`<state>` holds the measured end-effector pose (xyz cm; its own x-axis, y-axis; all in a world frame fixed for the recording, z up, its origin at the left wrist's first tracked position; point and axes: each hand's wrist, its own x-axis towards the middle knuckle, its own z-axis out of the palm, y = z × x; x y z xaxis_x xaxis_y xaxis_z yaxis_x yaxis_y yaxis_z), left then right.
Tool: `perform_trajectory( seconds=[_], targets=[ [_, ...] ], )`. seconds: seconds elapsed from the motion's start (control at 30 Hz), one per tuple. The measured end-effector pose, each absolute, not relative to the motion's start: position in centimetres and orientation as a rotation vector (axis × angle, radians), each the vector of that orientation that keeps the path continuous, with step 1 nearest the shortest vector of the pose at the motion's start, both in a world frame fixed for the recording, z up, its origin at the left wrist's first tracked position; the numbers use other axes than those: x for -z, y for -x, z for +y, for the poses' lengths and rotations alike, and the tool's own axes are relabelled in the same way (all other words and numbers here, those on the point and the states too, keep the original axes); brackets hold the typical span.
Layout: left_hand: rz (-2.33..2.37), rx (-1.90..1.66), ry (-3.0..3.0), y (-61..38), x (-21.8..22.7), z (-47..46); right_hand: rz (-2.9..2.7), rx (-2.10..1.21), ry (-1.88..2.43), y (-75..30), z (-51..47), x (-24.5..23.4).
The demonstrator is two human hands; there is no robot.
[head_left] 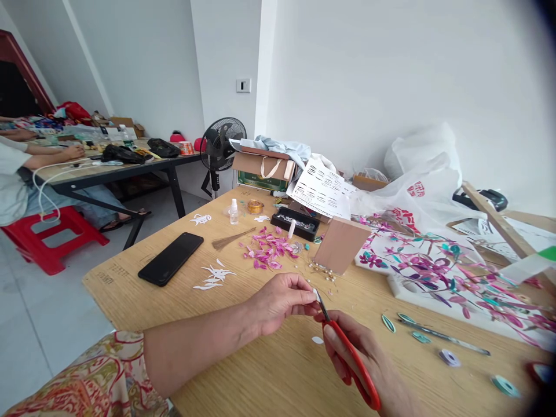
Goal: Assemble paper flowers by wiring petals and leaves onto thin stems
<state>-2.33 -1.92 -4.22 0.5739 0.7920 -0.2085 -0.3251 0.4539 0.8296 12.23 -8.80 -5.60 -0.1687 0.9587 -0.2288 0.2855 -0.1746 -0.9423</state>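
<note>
My left hand [280, 300] is closed in a pinch on a small white paper piece [315, 292] just above the wooden table [269, 376]. My right hand [369, 359] grips red-handled scissors [351, 362], whose blades meet the paper piece at my left fingertips. A small white paper scrap [317, 340] lies on the table below the scissors. Pink paper petals [269, 250] and white cut paper shapes [215, 275] lie farther back.
A black phone [171, 258], a small bottle [234, 211], wire spool [255, 206], black tray [295, 223], a cardboard piece [341, 244] and a flower canvas [438, 272] share the table. A fan [221, 145] stands behind. Another person [17, 174] sits at the far table.
</note>
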Motion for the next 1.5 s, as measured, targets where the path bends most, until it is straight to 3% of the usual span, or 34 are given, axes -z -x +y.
perform_trajectory(
  seconds=[1.5],
  targets=[
    [0.637,-0.742,-0.81,2.46,4.5,-1.77,-1.44,-1.385,1.517,-12.05,-8.74,6.1]
  ],
)
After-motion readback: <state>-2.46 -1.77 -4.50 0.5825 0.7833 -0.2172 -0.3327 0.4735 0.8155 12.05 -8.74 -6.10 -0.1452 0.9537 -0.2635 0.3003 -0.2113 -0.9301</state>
